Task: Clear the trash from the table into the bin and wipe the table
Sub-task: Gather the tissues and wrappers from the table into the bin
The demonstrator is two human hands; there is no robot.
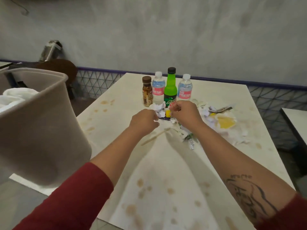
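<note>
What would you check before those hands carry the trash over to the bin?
1. Bin open, with room: ok, it stands left of the table.
2. Left hand gripping trash: cannot tell, fingers curled at the crumpled paper.
3. Right hand gripping: cannot tell, fingers curled by the wrappers.
4. Bottles upright: ok, four stand just behind the hands.
5. Table ready for wiping: not ok, trash, stick and stains remain.
</note>
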